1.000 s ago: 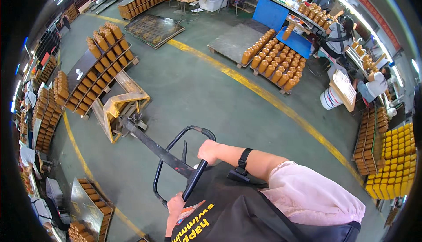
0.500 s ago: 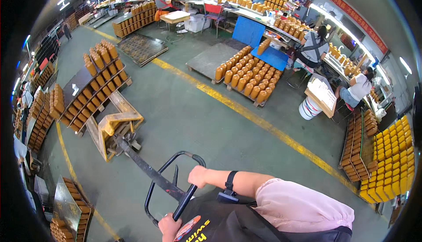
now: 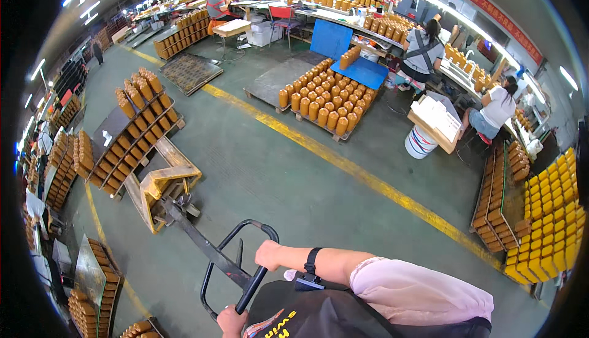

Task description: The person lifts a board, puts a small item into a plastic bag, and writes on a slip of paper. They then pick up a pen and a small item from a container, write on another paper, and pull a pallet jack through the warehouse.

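Both my hands are closed on the grip bar of the black loop handle (image 3: 248, 222) of a pallet jack. My right hand (image 3: 269, 255) grips its upper right part, and my left hand (image 3: 232, 321) wraps round the lower end, partly cut off by the frame's edge. A dark shaft (image 3: 211, 251) runs from the handle to the jack's worn yellow body (image 3: 164, 181). On the forks sits a tiered load of orange-brown bottle-shaped pieces (image 3: 149, 108), with a dark board (image 3: 116, 126) among them.
Stacked racks of similar pieces (image 3: 58, 166) line the left side. To the right of a yellow floor line (image 3: 319, 155) stand a low pallet of pieces (image 3: 334, 96), a striped bucket (image 3: 420, 142) and yellow stacks (image 3: 546, 221). Seated people (image 3: 423, 53) work along the benches.
The pallet jack and its load stay at about the same distance from me, while the floor pallets beyond shift left and upward in view. More orange-brown pieces appear at the lower left.
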`<action>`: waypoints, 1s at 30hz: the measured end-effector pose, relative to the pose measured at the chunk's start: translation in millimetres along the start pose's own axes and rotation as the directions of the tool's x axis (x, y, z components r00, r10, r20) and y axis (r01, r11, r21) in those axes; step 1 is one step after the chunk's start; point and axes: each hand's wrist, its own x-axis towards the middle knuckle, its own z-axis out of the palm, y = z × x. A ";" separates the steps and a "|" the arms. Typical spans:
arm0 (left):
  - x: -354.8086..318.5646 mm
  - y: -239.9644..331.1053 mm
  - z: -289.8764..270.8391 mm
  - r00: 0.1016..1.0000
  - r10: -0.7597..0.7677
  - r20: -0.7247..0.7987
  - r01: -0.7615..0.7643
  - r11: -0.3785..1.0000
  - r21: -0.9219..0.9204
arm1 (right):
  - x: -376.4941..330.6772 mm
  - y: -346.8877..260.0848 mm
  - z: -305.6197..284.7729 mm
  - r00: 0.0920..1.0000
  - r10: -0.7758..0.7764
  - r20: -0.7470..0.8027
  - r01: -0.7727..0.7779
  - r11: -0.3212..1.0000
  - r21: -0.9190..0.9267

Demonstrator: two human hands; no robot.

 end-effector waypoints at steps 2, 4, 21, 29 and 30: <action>-17.3 4.8 5.4 0.998 -0.009 0.069 0.011 0.999 -0.032 | -13.0 -6.1 5.9 1.000 -0.004 0.017 0.005 1.000 -0.006; -31.1 13.6 9.8 0.994 -0.043 0.101 0.045 0.999 -0.022 | -23.7 -10.9 12.5 1.000 -0.016 0.024 0.016 1.000 -0.015; -108.8 91.6 30.9 0.999 0.022 0.035 -0.023 1.000 0.019 | -136.3 -12.8 55.1 0.990 -0.021 0.141 0.020 1.000 0.012; -156.8 122.9 47.4 0.996 0.031 0.080 -0.037 0.997 0.070 | -192.9 -20.4 95.2 0.997 -0.037 0.074 0.037 0.999 0.010; -158.7 122.1 53.5 0.996 0.043 0.079 -0.048 0.997 0.060 | -194.1 -21.9 98.7 0.995 -0.057 0.077 0.057 0.998 0.007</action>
